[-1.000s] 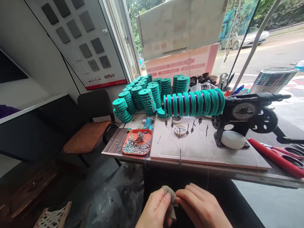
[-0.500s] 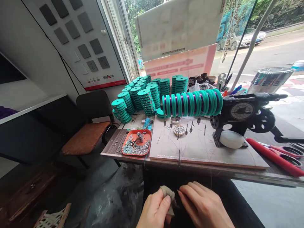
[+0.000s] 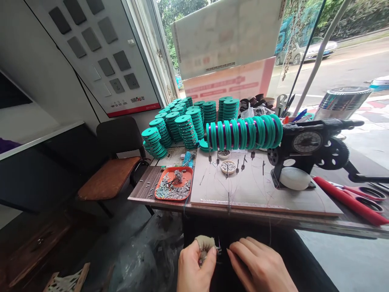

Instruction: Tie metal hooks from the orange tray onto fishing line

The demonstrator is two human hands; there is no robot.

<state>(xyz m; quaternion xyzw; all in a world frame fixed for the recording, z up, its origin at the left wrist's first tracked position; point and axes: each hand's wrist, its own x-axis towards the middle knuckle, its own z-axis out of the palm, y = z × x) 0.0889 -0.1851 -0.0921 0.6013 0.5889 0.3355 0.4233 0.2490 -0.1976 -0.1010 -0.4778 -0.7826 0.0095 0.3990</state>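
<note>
Low in the view, in front of the table edge, my left hand (image 3: 194, 265) is closed in a pinch. A beige cloth wrap (image 3: 206, 242) covers its index finger. Something small and shiny shows at the fingertips, too small to name. To its right, my right hand (image 3: 263, 261) has its fingers bent and pressed together, the tips pointing left. Whatever it may hold is hidden. Above both hands, green spools (image 3: 243, 133) sit in a row on the shaft of a black hand-cranked winder (image 3: 308, 142). Thin lines with small dark weights hang below them.
An orange tray (image 3: 156, 194) of small metal parts sits near the table's left front. Behind it stand stacks of green spools (image 3: 185, 129). Two small dishes of beads lie on the board (image 3: 243, 198). Red-handled scissors (image 3: 364, 198) lie far right; a chair (image 3: 111, 174) stands left.
My left hand has turned slightly and shifted a little left, and shiny bits now show at its fingertips. The right hand has barely moved. The whole view has shifted slightly.
</note>
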